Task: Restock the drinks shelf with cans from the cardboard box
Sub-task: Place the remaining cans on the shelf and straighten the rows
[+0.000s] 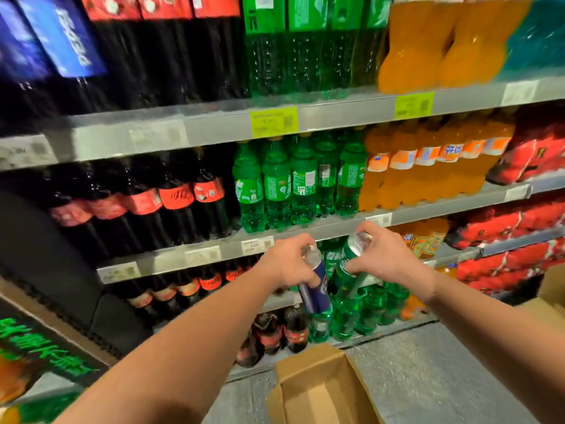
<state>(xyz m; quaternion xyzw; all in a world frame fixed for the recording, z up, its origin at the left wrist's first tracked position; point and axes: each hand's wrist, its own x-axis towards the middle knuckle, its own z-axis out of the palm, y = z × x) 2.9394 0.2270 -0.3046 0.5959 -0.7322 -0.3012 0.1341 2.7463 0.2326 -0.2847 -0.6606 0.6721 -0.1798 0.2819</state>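
Note:
My left hand [286, 261] grips a tall blue can [315, 286] near its top, tilted with the silver lid up. My right hand [382, 255] grips a green can [347, 264] the same way, just right of the blue one. Both cans hang in the air in front of the lower shelf rail [171, 260], close together. An open cardboard box [305, 390] stands on the floor below my arms; the part of its inside that shows holds no cans.
Shelves carry dark cola bottles [177, 203] on the left, green bottles [302, 185] in the middle, orange bottles [425, 166] and red multipacks [519, 240] on the right. A second cardboard flap [550, 286] shows at the right edge. Grey floor [428, 362] lies beside the box.

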